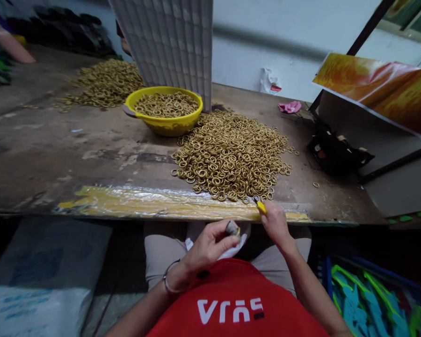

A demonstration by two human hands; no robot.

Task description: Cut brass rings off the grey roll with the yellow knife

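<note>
My right hand (276,225) is closed around a small yellow tool with a dark tip (261,206). Its tip touches or hovers just over the near edge of a big pile of gold-coloured rings (231,152). My left hand (210,245), in front of my red top, has its fingers pinched together. At those fingertips is a grey, rough-looking piece (232,228) with a yellowish edge; whether it is a finger covering or a held thing I cannot tell. Something white lies on my lap below the hands.
A yellow basin (171,122) full of rings stands behind the pile, against a grey ribbed panel (175,42). Another ring heap (108,82) lies further left. On the right are a black bag (337,152), a pink cloth (289,107) and a crate of blue-green pieces (365,295).
</note>
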